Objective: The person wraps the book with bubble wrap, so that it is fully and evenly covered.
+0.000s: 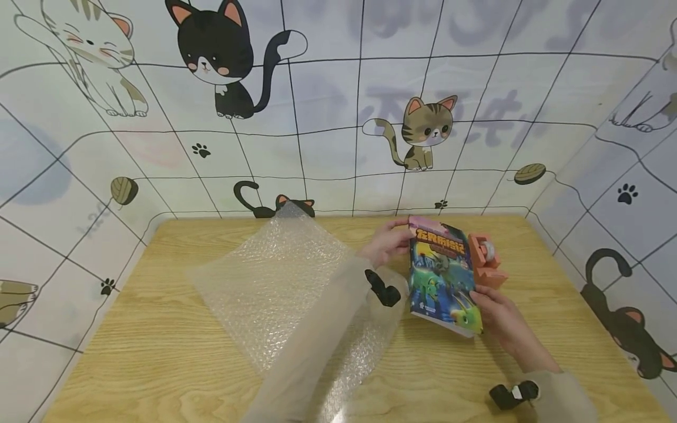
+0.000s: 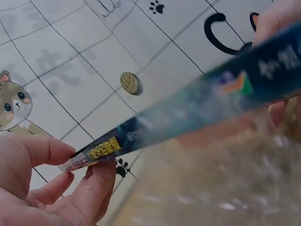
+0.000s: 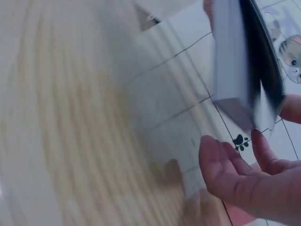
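A paperback book point(image 1: 441, 273) with a colourful cover is held tilted above the table's right half. My left hand point(image 1: 388, 244) pinches its upper left edge; in the left wrist view the thumb point(image 2: 51, 149) lies on one side of the spine point(image 2: 188, 103) and fingers on the other. My right hand point(image 1: 502, 320) holds the lower right corner. In the right wrist view, the cover stands slightly apart from the pages point(image 3: 230, 56) near that hand's fingers point(image 3: 225, 165). A bubble wrap sheet point(image 1: 264, 282) lies flat to the left, partly hidden under my left sleeve.
An orange tape dispenser point(image 1: 489, 276) with a roll of tape stands just right of the book, partly behind it. The wooden table point(image 1: 158, 364) is bordered by a cat-printed cloth backdrop point(image 1: 328, 147) at the back and both sides.
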`<state>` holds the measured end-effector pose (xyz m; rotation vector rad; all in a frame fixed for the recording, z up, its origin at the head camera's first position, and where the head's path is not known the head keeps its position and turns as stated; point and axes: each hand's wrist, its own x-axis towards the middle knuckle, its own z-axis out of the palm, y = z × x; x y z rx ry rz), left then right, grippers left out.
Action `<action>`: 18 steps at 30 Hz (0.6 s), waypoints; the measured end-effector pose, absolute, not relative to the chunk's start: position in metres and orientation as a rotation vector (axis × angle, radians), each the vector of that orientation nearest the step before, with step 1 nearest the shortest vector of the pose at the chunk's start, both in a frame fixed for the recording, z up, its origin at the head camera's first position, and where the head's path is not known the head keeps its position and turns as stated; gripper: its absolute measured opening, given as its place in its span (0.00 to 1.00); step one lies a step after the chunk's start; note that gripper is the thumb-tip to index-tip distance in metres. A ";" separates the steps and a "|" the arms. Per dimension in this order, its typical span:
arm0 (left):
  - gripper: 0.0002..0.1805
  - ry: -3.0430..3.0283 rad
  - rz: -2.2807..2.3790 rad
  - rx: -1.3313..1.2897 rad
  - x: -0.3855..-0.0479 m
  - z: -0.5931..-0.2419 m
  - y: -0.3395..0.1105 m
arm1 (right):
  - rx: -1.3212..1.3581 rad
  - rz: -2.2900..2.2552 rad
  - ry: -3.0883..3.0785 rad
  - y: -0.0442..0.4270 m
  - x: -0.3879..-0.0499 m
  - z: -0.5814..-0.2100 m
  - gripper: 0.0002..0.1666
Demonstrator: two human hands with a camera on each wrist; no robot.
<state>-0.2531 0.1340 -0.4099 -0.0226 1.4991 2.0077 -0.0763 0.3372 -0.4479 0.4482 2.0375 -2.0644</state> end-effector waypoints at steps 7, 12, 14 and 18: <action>0.26 1.443 2.019 0.038 -0.251 -0.391 0.128 | 0.359 -2.381 1.795 0.334 -0.075 -0.443 0.06; 0.26 1.432 2.011 0.048 -0.251 -0.387 0.118 | 0.323 -2.377 1.866 0.329 -0.073 -0.436 0.06; 0.27 1.431 2.008 0.056 -0.251 -0.386 0.112 | 0.310 -2.345 1.895 0.327 -0.073 -0.432 0.06; 0.27 1.446 2.016 0.062 -0.253 -0.385 0.096 | 0.240 -2.304 1.932 0.320 -0.075 -0.425 0.08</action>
